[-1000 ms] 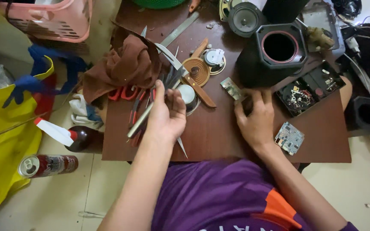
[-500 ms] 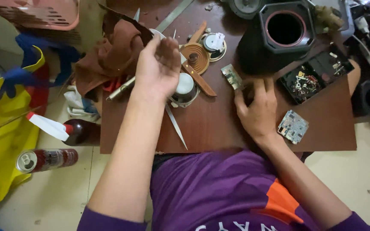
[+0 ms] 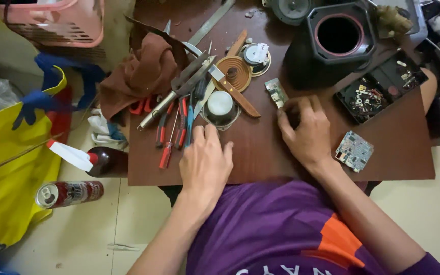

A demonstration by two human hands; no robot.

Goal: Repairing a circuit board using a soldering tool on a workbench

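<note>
A person's left hand point(image 3: 205, 164) lies flat and empty, fingers spread, on a brown wooden table point(image 3: 260, 158) at the centre of the frame, fingertips just below a round speaker magnet point(image 3: 220, 105) and beside a row of red-handled screwdrivers point(image 3: 171, 133). The right hand point(image 3: 306, 131), right of centre, is curled over something small and dark; what it grips cannot be told. A small green circuit board point(image 3: 276, 92) lies just above it, a pale blue board point(image 3: 354, 150) to its right, a black speaker housing point(image 3: 338, 36) at upper right.
</note>
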